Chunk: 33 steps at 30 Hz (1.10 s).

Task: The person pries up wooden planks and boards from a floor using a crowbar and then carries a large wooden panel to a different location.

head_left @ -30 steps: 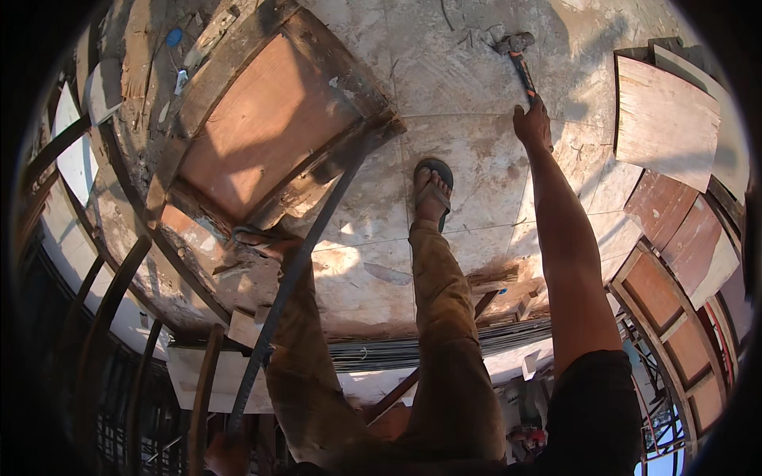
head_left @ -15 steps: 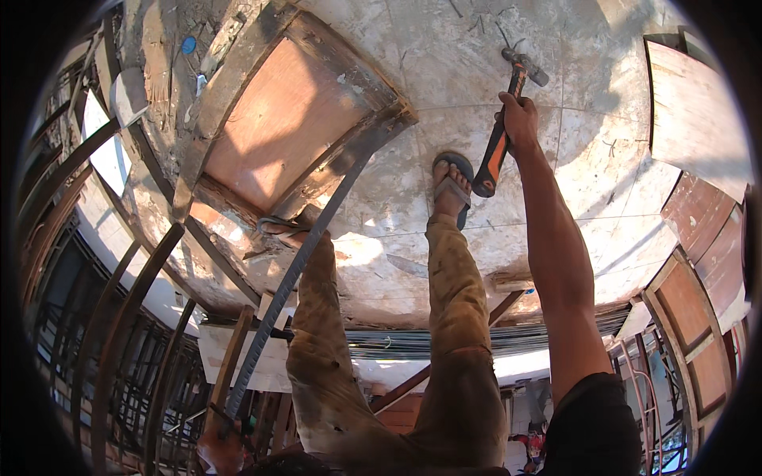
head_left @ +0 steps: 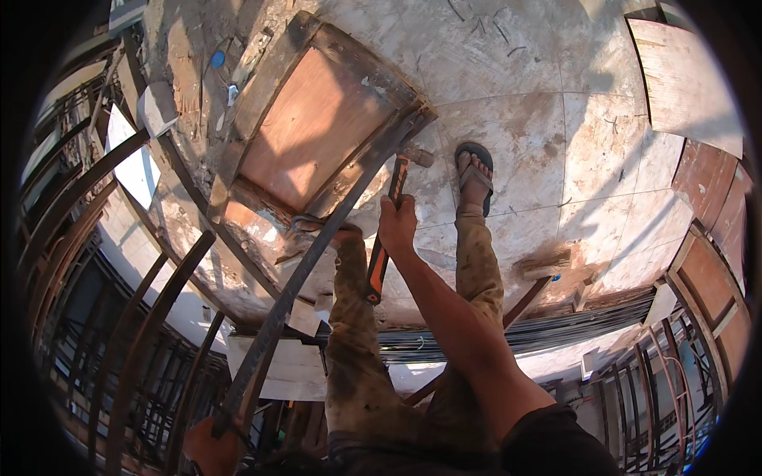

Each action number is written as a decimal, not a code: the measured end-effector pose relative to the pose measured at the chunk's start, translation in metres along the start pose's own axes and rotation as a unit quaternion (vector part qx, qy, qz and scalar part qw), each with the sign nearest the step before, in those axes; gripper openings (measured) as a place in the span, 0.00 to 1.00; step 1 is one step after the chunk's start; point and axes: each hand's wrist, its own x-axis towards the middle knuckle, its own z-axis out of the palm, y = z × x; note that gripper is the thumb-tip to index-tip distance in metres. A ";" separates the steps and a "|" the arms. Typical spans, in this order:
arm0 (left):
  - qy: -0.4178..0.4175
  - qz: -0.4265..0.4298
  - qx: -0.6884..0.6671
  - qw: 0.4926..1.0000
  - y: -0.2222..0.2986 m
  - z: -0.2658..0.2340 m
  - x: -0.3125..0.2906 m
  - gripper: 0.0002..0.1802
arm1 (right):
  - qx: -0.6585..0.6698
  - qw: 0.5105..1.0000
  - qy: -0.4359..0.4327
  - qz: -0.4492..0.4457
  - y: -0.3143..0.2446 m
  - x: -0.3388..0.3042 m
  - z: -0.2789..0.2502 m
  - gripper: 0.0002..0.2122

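My right hand (head_left: 397, 224) is wrapped round the orange-and-black handle of a hammer (head_left: 376, 276). The metal head points away from me, close beside a long dark metal bar. At the lower left, my left hand (head_left: 213, 447) grips the near end of this metal bar (head_left: 295, 287). The bar slants up and right, its far end at the corner of an old wooden frame with a reddish-brown panel (head_left: 313, 127). Whether the hammer touches the bar cannot be told. My left foot is partly hidden beside the frame; my right foot, in a sandal (head_left: 475, 170), stands on the floor.
Wooden slats and dark bars (head_left: 159, 317) crowd the left side. A pale board (head_left: 686, 83) lies at the far right, above a panelled wooden piece (head_left: 710, 297). Several thin dark rods (head_left: 516, 337) lie behind my legs. Debris and a blue cap (head_left: 218, 59) lie at the upper left.
My right hand has swung the hammer left and nearer to me, from over the open floor to beside the metal bar. My left hand still grips the bar. The whole view has shifted slightly.
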 end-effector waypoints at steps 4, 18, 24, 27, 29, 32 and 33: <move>0.024 0.018 0.051 0.998 -0.012 -0.004 -0.003 0.24 | 0.017 0.991 0.069 -0.110 0.008 0.019 0.056 0.14; -0.008 0.020 -0.148 0.989 -0.020 0.182 0.077 0.14 | -0.224 0.963 0.005 -0.153 0.032 0.123 0.054 0.10; 0.057 0.064 -0.173 0.981 -0.018 0.313 0.170 0.16 | 0.019 0.999 -0.024 0.025 0.039 0.130 0.021 0.22; 0.006 0.028 -0.183 0.983 -0.029 0.352 0.221 0.16 | 0.232 0.961 -0.060 0.139 0.009 0.068 0.054 0.34; -0.016 0.021 -0.201 0.979 -0.017 0.357 0.261 0.13 | 0.189 0.972 -0.064 0.121 0.004 0.042 0.086 0.36; 0.031 0.047 -0.188 0.981 -0.035 0.380 0.328 0.13 | 0.195 0.976 -0.052 0.083 0.012 0.039 0.139 0.32; 0.027 0.060 -0.166 0.984 -0.035 0.379 0.351 0.13 | 0.210 0.977 -0.029 0.037 0.017 0.046 0.151 0.30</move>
